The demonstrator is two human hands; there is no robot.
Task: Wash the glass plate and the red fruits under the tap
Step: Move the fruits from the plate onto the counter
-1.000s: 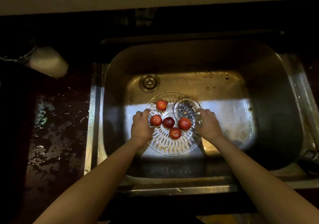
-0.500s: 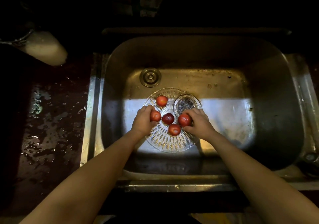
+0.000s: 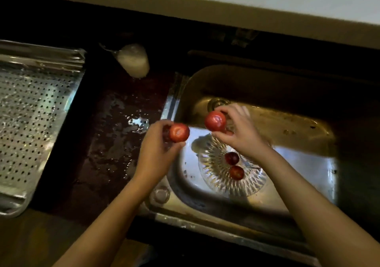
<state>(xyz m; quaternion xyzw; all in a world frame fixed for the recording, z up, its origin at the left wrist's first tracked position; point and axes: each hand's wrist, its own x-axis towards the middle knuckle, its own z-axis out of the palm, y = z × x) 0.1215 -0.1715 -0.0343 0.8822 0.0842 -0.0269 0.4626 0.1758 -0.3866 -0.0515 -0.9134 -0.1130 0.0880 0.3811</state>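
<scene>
Left hand point(image 3: 158, 145) grips red fruit point(image 3: 179, 132); right hand point(image 3: 239, 131) grips second fruit point(image 3: 215, 121), both raised above sink point(image 3: 287, 122).

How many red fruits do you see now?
4: one in the left hand at, one in the right hand at, two on the plate at and. Hands may hide others.

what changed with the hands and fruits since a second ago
Each hand left the plate rim and took a fruit: the left hand lifted one red fruit leftward, the right hand raised another fruit. The glass plate stayed in the sink, two fruits visible on it.
</scene>
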